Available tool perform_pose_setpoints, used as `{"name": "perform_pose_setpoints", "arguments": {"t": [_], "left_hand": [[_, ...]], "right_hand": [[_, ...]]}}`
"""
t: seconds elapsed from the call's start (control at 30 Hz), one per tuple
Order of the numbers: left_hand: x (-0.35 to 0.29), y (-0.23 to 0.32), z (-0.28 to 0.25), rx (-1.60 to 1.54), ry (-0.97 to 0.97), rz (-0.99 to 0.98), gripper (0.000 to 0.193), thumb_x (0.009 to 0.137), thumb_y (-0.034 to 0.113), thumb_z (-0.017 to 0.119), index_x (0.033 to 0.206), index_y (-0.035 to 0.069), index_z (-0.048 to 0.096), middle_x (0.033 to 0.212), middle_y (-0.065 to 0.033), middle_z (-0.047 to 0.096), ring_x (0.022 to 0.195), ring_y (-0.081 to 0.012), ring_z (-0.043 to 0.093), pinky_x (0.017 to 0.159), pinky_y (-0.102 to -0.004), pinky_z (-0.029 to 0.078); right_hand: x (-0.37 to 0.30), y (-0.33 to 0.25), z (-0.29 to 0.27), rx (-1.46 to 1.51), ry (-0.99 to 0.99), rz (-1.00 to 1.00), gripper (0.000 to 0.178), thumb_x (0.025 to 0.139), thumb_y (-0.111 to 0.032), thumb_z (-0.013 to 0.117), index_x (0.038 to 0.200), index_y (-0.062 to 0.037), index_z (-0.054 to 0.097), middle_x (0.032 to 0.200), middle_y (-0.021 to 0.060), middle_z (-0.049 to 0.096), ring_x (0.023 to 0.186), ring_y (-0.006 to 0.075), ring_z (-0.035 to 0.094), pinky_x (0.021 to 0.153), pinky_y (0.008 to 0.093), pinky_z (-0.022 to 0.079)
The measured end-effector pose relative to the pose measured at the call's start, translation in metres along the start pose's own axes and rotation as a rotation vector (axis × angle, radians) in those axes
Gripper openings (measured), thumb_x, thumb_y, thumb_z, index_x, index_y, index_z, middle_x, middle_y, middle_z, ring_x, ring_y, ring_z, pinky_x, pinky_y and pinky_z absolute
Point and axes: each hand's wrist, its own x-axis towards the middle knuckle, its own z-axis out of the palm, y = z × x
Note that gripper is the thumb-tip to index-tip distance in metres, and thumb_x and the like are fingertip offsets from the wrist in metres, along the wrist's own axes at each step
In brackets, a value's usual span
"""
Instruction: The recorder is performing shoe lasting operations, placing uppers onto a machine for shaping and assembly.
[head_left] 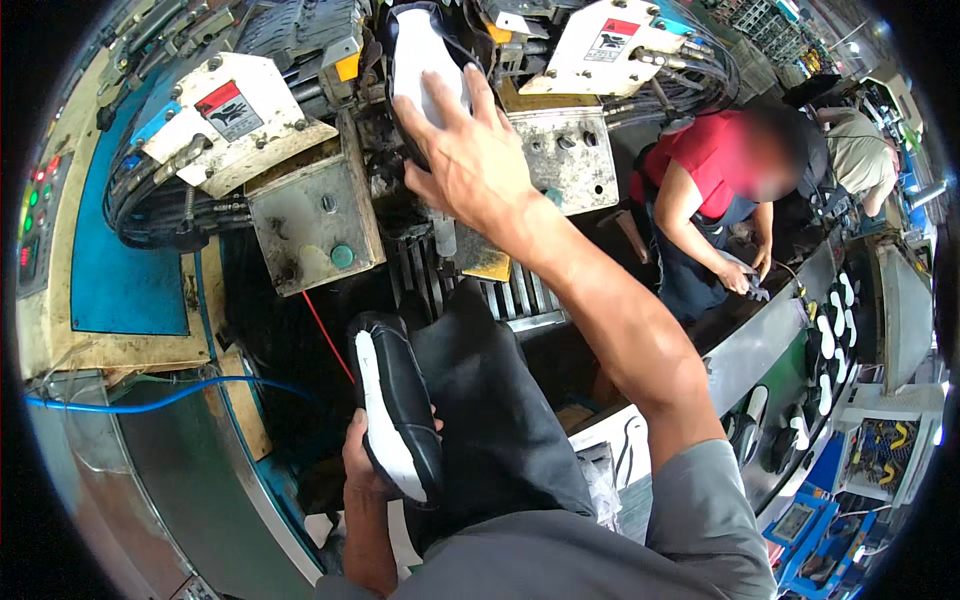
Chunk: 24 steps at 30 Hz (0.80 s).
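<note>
My left hand [361, 458] is closed round a black shoe upper [405, 385] with a white underside strip, held upright over my lap. Its thumb lies along one side, and fingertips show at the other. Farther ahead, my right hand [462, 150] lies with spread fingers on the white insole [418, 45] of a second black shoe, which sits sole up in the machine between two clamp blocks. The palm hides the near end of that shoe.
White guard plates [232, 120] and worn control boxes [315, 215] flank the machine. A blue hose [170, 402] crosses at left. At right, a co-worker in a red shirt [690, 185] handles a tool beside a conveyor [775, 345] bearing several shoes.
</note>
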Motion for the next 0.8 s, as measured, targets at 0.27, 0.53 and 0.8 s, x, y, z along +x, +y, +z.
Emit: {"name": "perform_pose_setpoints", "arguments": {"t": [0.27, 0.53, 0.8], "left_hand": [[0.052, 0.016, 0.011, 0.041, 0.194, -0.045, 0.088, 0.107, 0.064, 0.040, 0.161, -0.007, 0.039, 0.133, -0.0352, 0.067, 0.114, -0.0491, 0.074, 0.092, -0.0566, 0.065], [0.076, 0.026, 0.013, 0.023, 0.115, -0.039, 0.092, 0.106, 0.067, 0.040, 0.160, -0.008, 0.041, 0.135, -0.0362, 0.066, 0.116, -0.0508, 0.073, 0.094, -0.0570, 0.064], [0.072, 0.028, 0.035, 0.166, -0.009, 0.045, 0.093, 0.104, 0.063, 0.055, 0.164, -0.005, 0.034, 0.144, -0.0345, 0.061, 0.124, -0.0500, 0.070, 0.105, -0.0581, 0.060]], "right_hand": [[0.085, 0.039, 0.022, 0.085, 0.033, -0.010, 0.065, 0.090, -0.036, 0.083, 0.149, -0.0157, 0.062, 0.146, 0.0185, 0.058, 0.142, 0.0572, 0.048, 0.100, 0.0625, 0.062], [0.088, 0.031, 0.005, 0.088, 0.129, 0.031, 0.060, 0.090, -0.038, 0.081, 0.144, -0.0186, 0.066, 0.144, 0.0189, 0.061, 0.135, 0.0551, 0.055, 0.106, 0.0607, 0.059], [0.053, 0.037, 0.035, 0.315, 0.337, -0.025, 0.060, 0.092, -0.039, 0.079, 0.146, -0.0176, 0.065, 0.146, 0.0226, 0.060, 0.136, 0.0542, 0.055, 0.113, 0.0613, 0.053]]}}
